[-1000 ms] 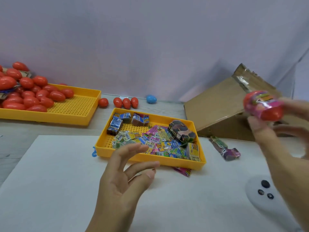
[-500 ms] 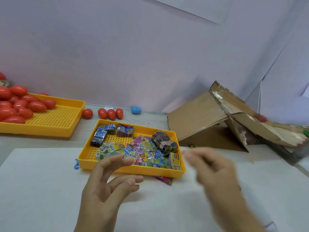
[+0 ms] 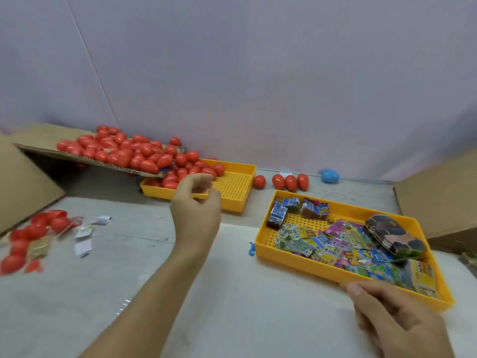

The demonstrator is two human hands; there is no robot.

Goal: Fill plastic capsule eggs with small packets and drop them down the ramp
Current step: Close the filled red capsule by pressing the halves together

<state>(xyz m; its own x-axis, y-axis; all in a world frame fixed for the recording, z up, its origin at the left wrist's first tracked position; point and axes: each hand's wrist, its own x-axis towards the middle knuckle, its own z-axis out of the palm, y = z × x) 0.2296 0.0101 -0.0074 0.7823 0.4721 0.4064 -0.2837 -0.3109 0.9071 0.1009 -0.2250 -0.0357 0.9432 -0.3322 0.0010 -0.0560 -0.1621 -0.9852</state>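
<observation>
My left hand (image 3: 196, 202) hovers, fingers loosely curled, empty, near red plastic eggs (image 3: 144, 153) at 11 o'clock; right hand (image 3: 395, 316) relaxed, empty, by yellow perforated packet tray (image 3: 296, 264).

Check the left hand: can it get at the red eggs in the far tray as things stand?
Probably yes. The left hand hangs empty just before the far tray, and the red eggs lie open-topped, nothing between.

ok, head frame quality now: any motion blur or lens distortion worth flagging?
Head view: motion smear at far left, where the loose red eggs streak; the packet tray and left hand stay fairly sharp. Wide-angle bending shows in the wall seams. Lighting is soft and even, with no glare.
</observation>
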